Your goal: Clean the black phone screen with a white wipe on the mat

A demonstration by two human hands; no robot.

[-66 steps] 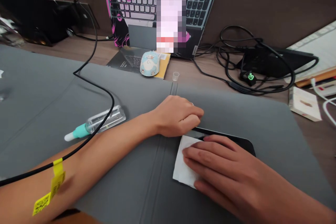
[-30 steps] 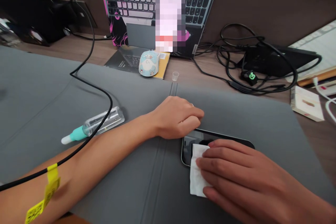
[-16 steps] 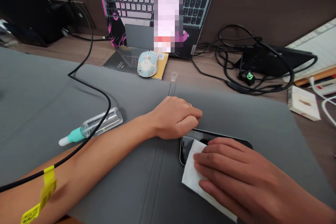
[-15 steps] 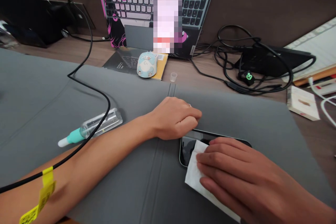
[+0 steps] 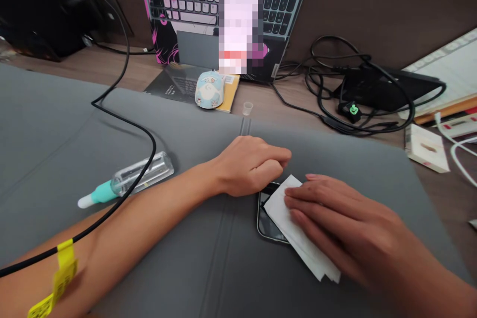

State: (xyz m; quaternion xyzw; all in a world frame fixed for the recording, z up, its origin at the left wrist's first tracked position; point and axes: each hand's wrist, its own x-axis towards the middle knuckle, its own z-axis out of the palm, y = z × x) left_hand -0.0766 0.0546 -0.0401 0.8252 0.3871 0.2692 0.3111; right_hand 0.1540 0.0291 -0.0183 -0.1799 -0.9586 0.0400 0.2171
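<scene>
A dark-screened phone [image 5: 269,227] lies on the grey desk mat [image 5: 167,258], its left end showing. My right hand [image 5: 346,223] presses a folded white tissue [image 5: 280,206] against the screen, fingers together on top of it. Tissue and hand cover most of the phone. My left hand [image 5: 251,166] is curled closed at the phone's upper left edge; its fingertips are hidden, so any grip on the phone cannot be made out. Left of my forearm lies a clear spray bottle [image 5: 143,176] with a teal neck and white cap.
A black cable [image 5: 143,129] with a yellow tag crosses the bottle and my left forearm. At the back are a laptop [image 5: 197,49], a blue-white mouse [image 5: 209,90] and a small clear cup [image 5: 247,108]. Coiled cords [image 5: 367,124] and a white box [image 5: 427,149] are at right.
My right hand has slid the tissue across the phone, now farther up the screen and turned diagonally. More of the phone's lower left corner shows. The left hand stays nearly still.
</scene>
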